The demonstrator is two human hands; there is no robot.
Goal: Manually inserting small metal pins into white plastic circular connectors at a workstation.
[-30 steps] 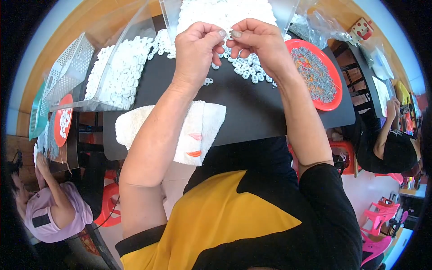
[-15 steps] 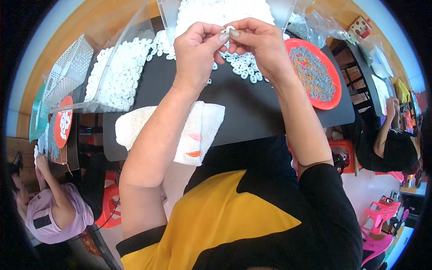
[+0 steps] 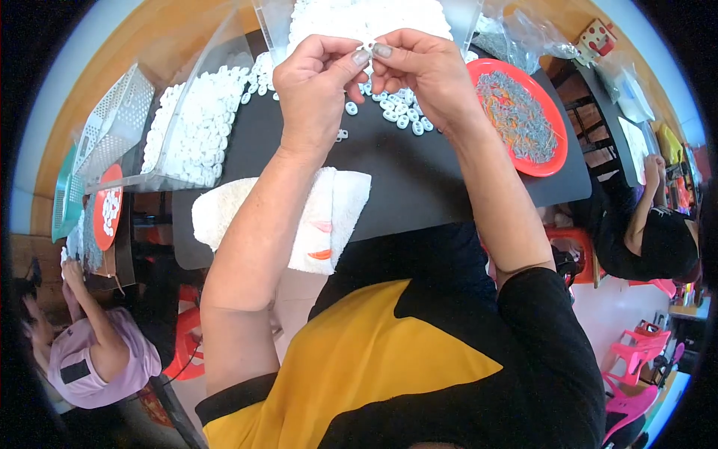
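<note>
A small white ring (image 3: 368,48) sits pinched between the fingertips of both hands, raised above the black table (image 3: 419,179). The left hand (image 3: 314,90) is curled nearly closed, thumb and forefinger pressed together on the ring's left side; the right hand (image 3: 422,75) mirrors it, thumb and forefinger clamped on the right side, the other fingers folded in. The two thumbnails almost touch, so most of the ring is hidden.

Just below and behind the hands lies a loose scatter of white rings (image 3: 396,112), small, smooth and oval, like plastic. More of them fill a clear tray (image 3: 194,127) to the left. To the right of the right hand, a round red plate (image 3: 550,153) holds a tangle of thin grey and orange wiry pieces. A soft white cloth (image 3: 336,217) with orange marks lies under the left forearm, near the table's edge.
</note>
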